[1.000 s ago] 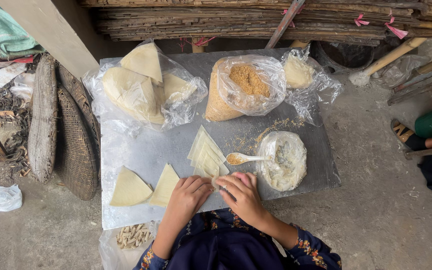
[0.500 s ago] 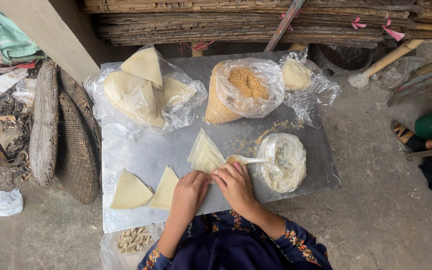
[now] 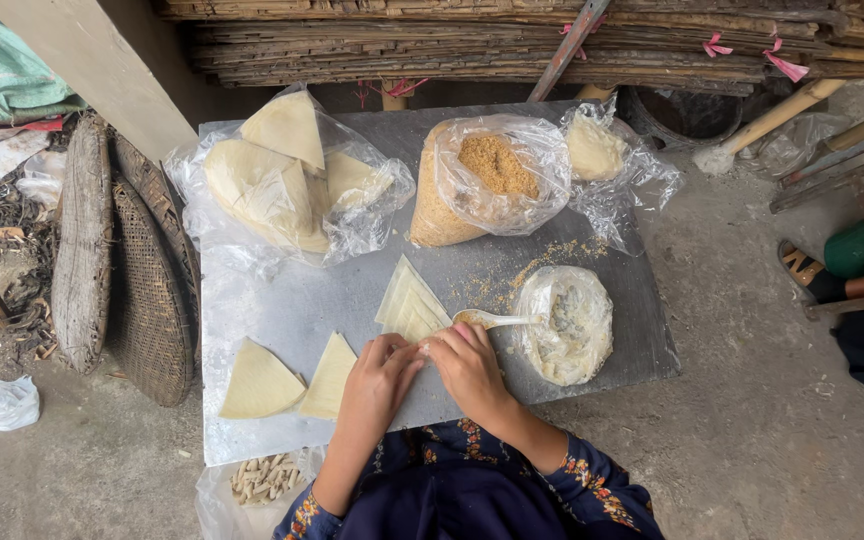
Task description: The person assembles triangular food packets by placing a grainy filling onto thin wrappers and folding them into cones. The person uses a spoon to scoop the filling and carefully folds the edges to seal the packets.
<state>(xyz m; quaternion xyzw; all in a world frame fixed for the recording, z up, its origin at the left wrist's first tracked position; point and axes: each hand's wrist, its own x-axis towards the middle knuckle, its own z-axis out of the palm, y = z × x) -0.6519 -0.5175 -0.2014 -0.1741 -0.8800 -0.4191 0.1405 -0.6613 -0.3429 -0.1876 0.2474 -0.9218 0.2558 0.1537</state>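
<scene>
My left hand [image 3: 380, 372] and my right hand [image 3: 466, 366] meet at the near tip of a stack of pale triangular wrapper sheets [image 3: 408, 300] on a grey metal board [image 3: 282, 300]. Their fingers pinch the edge of the top sheet together. A white spoon [image 3: 497, 319] lies just past my right hand, its handle resting on a bowl lined with plastic and holding a pale filling [image 3: 570, 324]. Two loose triangular sheets [image 3: 287, 377] lie left of my left hand.
A clear bag of large wrapper pieces [image 3: 287, 180] sits at the back left, an open bag of brown crumbs [image 3: 482, 180] at the back middle, a smaller bag [image 3: 602, 150] right of it. Rolled pieces lie in plastic [image 3: 262, 478] near my left elbow. Woven trays [image 3: 122, 260] lean left. Another person's foot [image 3: 812, 275] is at right.
Both hands have slid slightly up and left to the near tip of the wrapper stack and now pinch the sheet closer together. The view has shifted a little.
</scene>
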